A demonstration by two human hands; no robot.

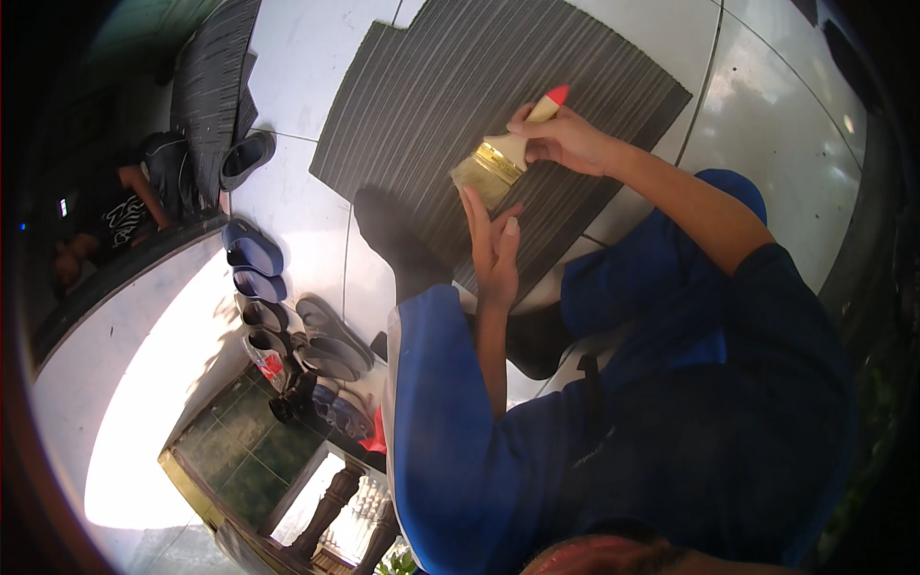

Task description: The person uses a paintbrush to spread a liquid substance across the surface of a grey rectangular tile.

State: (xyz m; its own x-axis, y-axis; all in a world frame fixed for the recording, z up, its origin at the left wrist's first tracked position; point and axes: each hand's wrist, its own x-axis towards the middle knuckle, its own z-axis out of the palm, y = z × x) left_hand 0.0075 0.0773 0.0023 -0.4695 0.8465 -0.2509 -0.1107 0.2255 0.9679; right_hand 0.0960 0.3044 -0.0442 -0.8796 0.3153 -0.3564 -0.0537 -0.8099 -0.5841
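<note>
My right hand (567,142) is closed around the pale handle of a flat paintbrush (514,149). The handle ends in a red tip, and a gold-coloured metal band sits above the light bristles. The brush is tilted, its bristles pointing down toward my left hand (495,251). That hand has its fingers stretched out and apart, with the fingertips at the edge of the bristles. Both hands are over a dark grey striped mat (422,105) on the tiled floor.
My socked foot (388,225) rests at the mat's edge. Several sandals and shoes (254,249) stand to the left. Beyond them, a person in a dark shirt (120,216) appears in a dark area at the far left. Turned wooden posts (335,508) stand at the lower left.
</note>
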